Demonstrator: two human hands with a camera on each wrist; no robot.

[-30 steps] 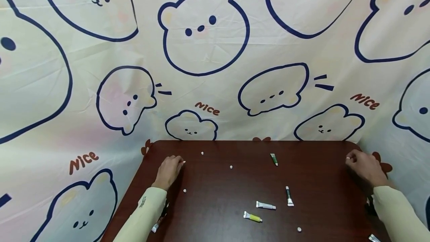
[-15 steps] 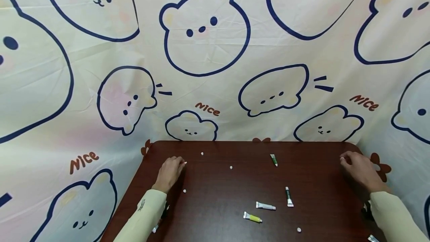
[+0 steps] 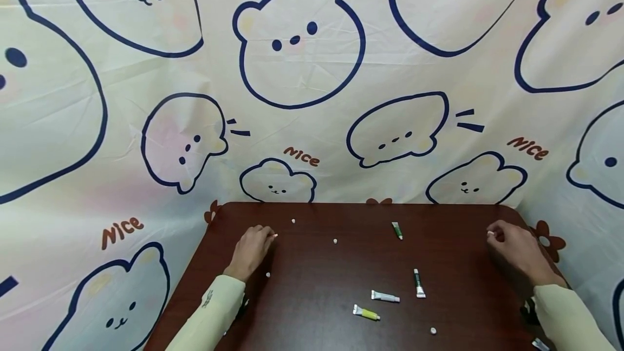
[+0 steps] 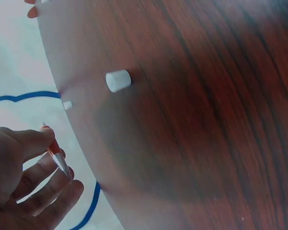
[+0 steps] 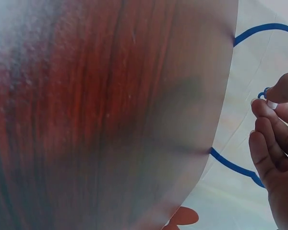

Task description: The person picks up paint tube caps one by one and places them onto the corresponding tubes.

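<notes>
Over the left side of the table, my left hand (image 3: 251,251) pinches a small paint tube (image 4: 56,155) between thumb and fingers. The tube is orange in the middle, with a silver crimped end and a pale tip. At the right edge, my right hand (image 3: 518,248) holds a tiny white cap (image 5: 272,104) at its thumb and fingertips; the fingers partly cover it. A loose white cap (image 4: 118,81) lies on the wood in the left wrist view. Nearest to my left forearm in the head view is another white cap (image 3: 268,274).
The dark brown table (image 3: 317,270) also bears a green tube (image 3: 397,231), a dark tube (image 3: 419,284), a white tube (image 3: 385,297) and a yellow tube (image 3: 366,313). Another tube (image 3: 540,344) shows by my right sleeve. A patterned cloth (image 3: 302,80) hangs behind.
My right hand has moved left, in over the table. My left hand has shifted slightly right with the paint tube. A tube beside my left sleeve has become mostly hidden.
</notes>
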